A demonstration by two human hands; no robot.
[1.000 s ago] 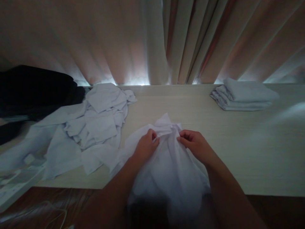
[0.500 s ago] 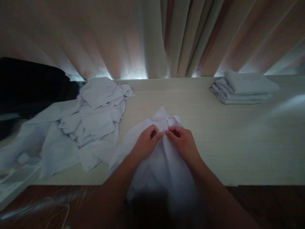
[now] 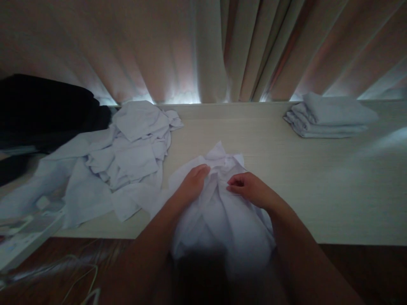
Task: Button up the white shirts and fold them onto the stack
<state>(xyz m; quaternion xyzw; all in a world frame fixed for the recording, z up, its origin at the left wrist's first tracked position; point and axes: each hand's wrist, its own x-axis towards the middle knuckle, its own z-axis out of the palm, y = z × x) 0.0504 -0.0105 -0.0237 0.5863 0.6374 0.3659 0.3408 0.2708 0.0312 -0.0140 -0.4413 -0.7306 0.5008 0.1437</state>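
Note:
A white shirt (image 3: 219, 216) lies before me, its collar end on the table and its lower part hanging toward my body over the front edge. My left hand (image 3: 194, 181) is closed on the left side of the front opening, just below the collar, with the thumb on top. On the other side, my right hand (image 3: 249, 188) pinches the cloth with thumb and fingertips a little lower down. Between the hands the fabric falls in loose folds. The exact grip of the right fingertips is partly hidden.
A rumpled heap of white clothes (image 3: 133, 156) lies to the left, beside a black bundle (image 3: 47, 112). Folded white cloths (image 3: 333, 116) are stacked at the back right of the pale table (image 3: 333, 190). Curtains (image 3: 210, 51) hang behind. A white frame (image 3: 32, 237) and cable (image 3: 85, 271) are lower left.
My hands, which met at the shirt's front below the collar, have moved apart. The right one has shifted right and slightly down; the left has moved a little left. The view has shifted slightly.

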